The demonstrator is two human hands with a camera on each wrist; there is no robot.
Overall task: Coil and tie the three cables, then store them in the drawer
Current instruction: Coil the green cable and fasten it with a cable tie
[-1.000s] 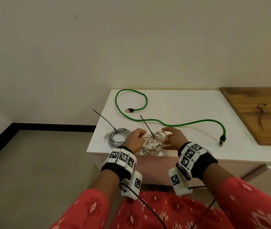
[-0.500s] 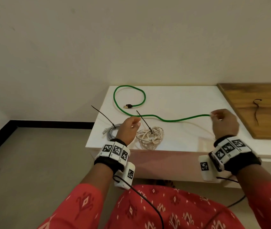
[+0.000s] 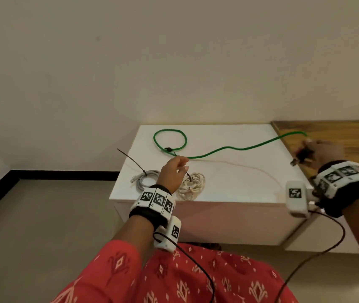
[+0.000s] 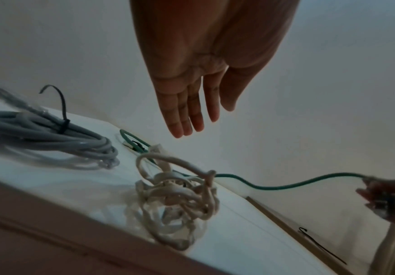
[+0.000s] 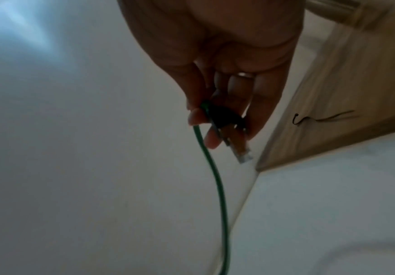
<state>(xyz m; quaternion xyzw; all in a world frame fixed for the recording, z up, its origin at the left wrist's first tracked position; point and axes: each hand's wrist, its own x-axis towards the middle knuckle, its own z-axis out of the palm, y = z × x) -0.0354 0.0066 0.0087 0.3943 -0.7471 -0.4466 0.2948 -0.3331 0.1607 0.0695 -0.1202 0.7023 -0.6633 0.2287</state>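
Note:
A green cable [image 3: 228, 148] lies uncoiled across the white cabinet top [image 3: 239, 178], with a loop at the far side. My right hand [image 3: 305, 150] pinches its plug end [image 5: 224, 121] and holds it lifted over the edge of the wooden top. The green cable [image 5: 217, 186] hangs down from my right hand [image 5: 215, 126]. My left hand [image 3: 181, 165] hovers open above the white coil [image 3: 192, 185], fingers straight, touching nothing. The grey coil [image 3: 145, 180], bound with a black zip tie, lies left of it. In the left wrist view my left hand [image 4: 206, 121] is above the white coil [image 4: 180, 201] and the grey coil [image 4: 46, 137].
A loose black zip tie [image 5: 319, 119] lies on the wooden top [image 3: 349, 132] at the right. A wall stands behind the cabinet. The cabinet's left and near edges drop to the floor [image 3: 43, 226]. Wrist-camera wires hang below both arms.
My right hand left the white coil, went right, took the green cable's plug end and lifted it toward the wooden top. My left hand released the white coil and rose.

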